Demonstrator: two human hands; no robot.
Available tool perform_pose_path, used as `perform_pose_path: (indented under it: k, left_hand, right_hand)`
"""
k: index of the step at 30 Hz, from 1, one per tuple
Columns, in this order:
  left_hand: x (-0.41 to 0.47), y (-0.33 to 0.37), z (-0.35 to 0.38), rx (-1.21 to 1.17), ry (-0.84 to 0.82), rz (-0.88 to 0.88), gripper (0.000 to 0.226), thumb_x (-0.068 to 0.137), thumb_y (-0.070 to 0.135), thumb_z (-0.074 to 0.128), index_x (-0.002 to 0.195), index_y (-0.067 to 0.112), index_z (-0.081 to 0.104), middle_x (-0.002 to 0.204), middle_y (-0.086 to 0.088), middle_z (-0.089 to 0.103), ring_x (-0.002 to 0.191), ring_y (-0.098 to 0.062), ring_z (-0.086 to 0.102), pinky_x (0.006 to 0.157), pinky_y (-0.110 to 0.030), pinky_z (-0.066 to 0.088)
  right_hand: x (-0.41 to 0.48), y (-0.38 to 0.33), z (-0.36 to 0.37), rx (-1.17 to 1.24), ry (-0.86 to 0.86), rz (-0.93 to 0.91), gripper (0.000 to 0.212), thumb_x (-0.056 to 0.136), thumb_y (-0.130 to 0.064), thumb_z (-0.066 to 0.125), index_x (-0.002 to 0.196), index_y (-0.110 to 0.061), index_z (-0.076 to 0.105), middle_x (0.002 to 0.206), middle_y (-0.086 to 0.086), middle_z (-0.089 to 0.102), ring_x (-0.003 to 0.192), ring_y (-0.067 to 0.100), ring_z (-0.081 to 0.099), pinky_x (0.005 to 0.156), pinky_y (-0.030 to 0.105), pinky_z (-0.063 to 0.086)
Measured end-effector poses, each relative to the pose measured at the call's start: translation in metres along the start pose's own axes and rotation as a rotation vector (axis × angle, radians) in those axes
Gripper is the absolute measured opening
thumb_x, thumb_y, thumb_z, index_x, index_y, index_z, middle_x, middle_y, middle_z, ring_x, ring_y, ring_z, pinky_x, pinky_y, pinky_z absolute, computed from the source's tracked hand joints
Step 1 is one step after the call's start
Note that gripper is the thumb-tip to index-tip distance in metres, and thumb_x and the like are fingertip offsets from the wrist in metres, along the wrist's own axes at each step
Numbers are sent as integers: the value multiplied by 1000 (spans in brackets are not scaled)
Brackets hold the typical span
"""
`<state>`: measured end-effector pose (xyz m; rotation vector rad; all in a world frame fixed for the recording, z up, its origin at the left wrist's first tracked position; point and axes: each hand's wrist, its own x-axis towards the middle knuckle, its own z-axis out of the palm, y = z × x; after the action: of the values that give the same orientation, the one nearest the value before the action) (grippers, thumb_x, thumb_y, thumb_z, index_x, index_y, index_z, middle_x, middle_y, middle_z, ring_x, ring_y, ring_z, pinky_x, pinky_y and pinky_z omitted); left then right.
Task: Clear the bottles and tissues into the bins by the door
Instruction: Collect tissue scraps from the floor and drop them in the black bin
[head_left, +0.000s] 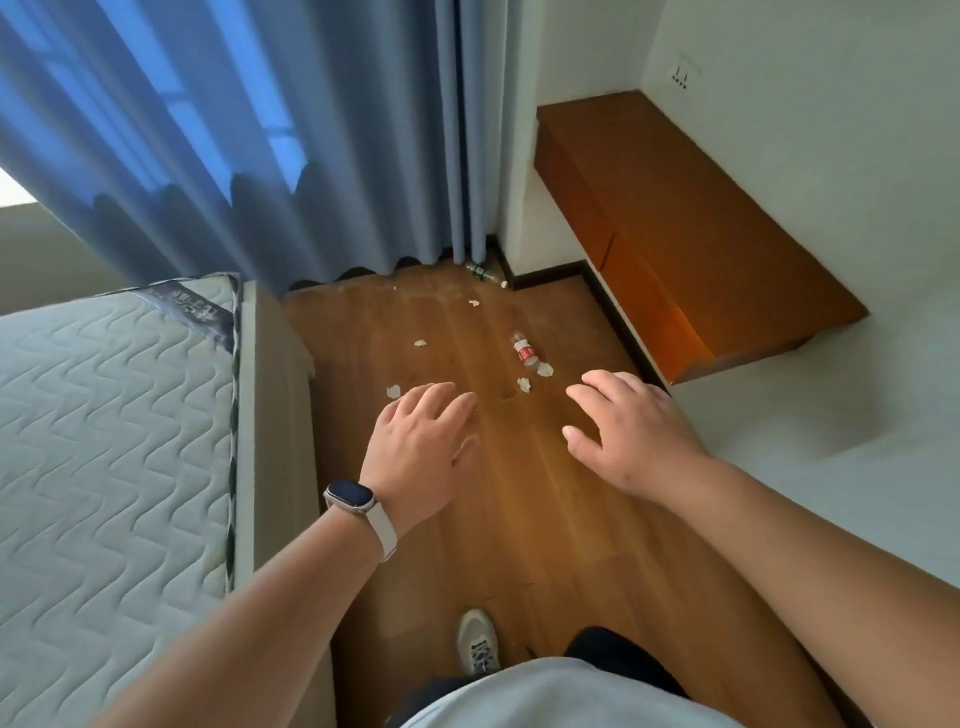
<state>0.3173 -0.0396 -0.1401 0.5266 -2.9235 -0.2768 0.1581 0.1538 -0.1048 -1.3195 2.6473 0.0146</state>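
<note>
Two bottles lie on the wood floor (519, 493). The red-label bottle (525, 353) rests on its side right of centre, cap end pointing up the frame. The second bottle (480, 273) lies higher up, in the corner where the blue curtain (311, 130) meets the white wall (831, 182), its cap toward the dark skirting. Both look clear, but they are too small to tell what, if anything, is in them.

Five crumpled tissues (420, 343) are scattered on the floor. One touches the lower end of the red-label bottle, another sits just below and left of it, one lies at centre, one lies near the upper left of the left hand, and one lies higher up, below the second bottle.

Both hands hover above the floor in mid-frame, palms down, fingers spread and holding nothing. The left hand (415, 447) reaches from the lower left with a watch (350, 493) on its wrist. The right hand (628, 431) reaches from the lower right, its fingertips near the two tissues by the red-label bottle.

At left is a quilted mattress (104, 415). An orange-brown cabinet (675, 218) stands against the wall at upper right. A pale shoe (478, 642) shows at the bottom of the frame.
</note>
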Motion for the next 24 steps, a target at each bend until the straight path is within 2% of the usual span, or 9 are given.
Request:
perform_pose_path:
  k: [5, 12, 20, 24]
  left_hand:
    - [44, -32, 6, -6, 9, 17, 42, 90, 39, 62, 129, 23, 56, 132, -1, 58, 125, -28, 52, 99, -47, 46]
    - [117, -66, 37, 12, -66, -23, 43, 91, 40, 61, 131, 23, 55, 133, -2, 57, 126, -28, 51, 100, -47, 45]
    - [238, -102, 76, 45, -184, -127, 40, 87, 35, 63, 125, 24, 54, 128, -2, 58, 122, -31, 53, 96, -47, 47]
    - [303, -112, 93, 55, -253, -155, 44, 86, 36, 60, 128, 24, 55, 131, -1, 57, 124, -30, 51, 99, -45, 45]
  right_hand:
    - [52, 3, 2, 16, -38, 17, 56, 97, -55, 30, 145, -27, 38, 152, -4, 35, 141, 17, 29, 112, 37, 29]
    - [140, 25, 23, 20, -89, -9, 54, 96, -52, 34, 143, -25, 40, 150, -4, 37, 137, 18, 32, 109, 37, 30]
    - [293, 86, 45, 69, -202, -65, 53, 95, -51, 35, 141, -25, 41, 147, -4, 38, 134, 19, 33, 104, 40, 34]
    - [359, 123, 52, 81, -245, -84, 54, 94, -53, 34, 140, -26, 42, 148, -4, 38, 136, 19, 33, 106, 40, 35]
